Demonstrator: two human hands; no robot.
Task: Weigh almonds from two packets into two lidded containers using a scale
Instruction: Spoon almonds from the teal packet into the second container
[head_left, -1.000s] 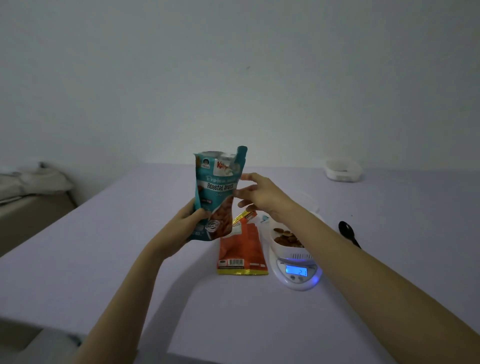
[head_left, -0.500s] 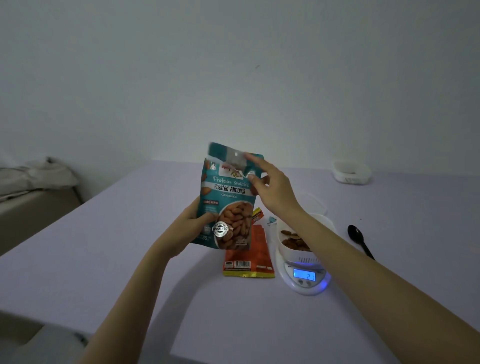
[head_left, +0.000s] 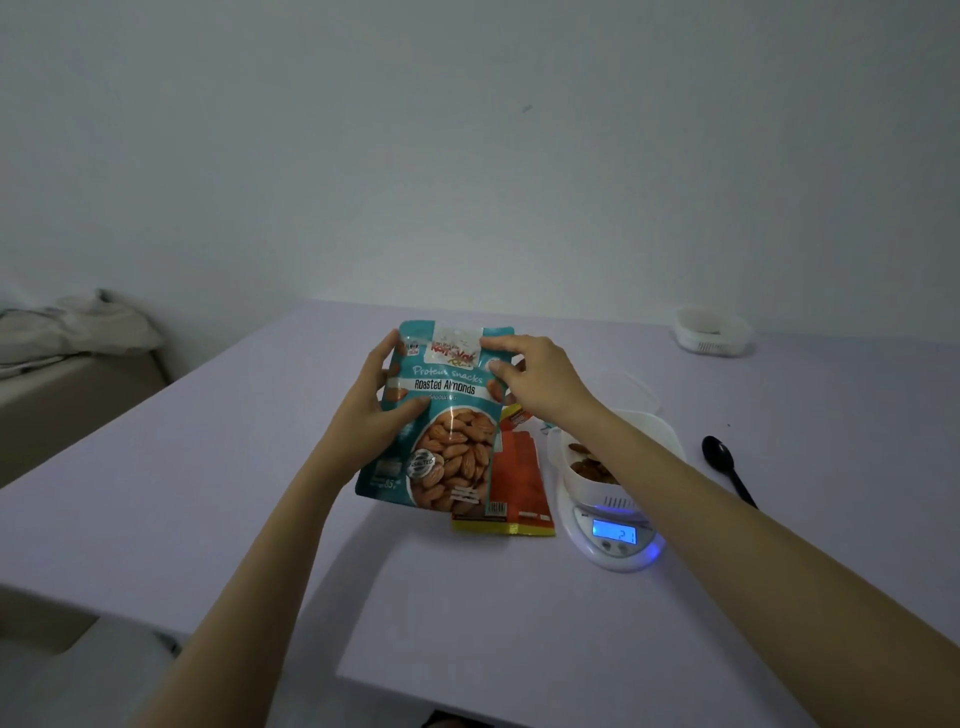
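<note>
Both hands (head_left: 374, 410) grip a glossy, flat teal packet (head_left: 441, 441).

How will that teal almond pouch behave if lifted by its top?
Probably floppy: the teal pouch is thin film, held by the left hand and right hand. Likely bottom-heavy, almonds settling low. Its shine suggests a slippery surface.

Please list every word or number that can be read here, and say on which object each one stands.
"Protein snacks": teal packet, upper front.
"Roasted Almonds": same packet, white band.
"UNSALTED": silver badge on it.
"21": scale display.
Too blurred: the packet's red brand logo, its weight figure; all print on the orange packet.
</note>
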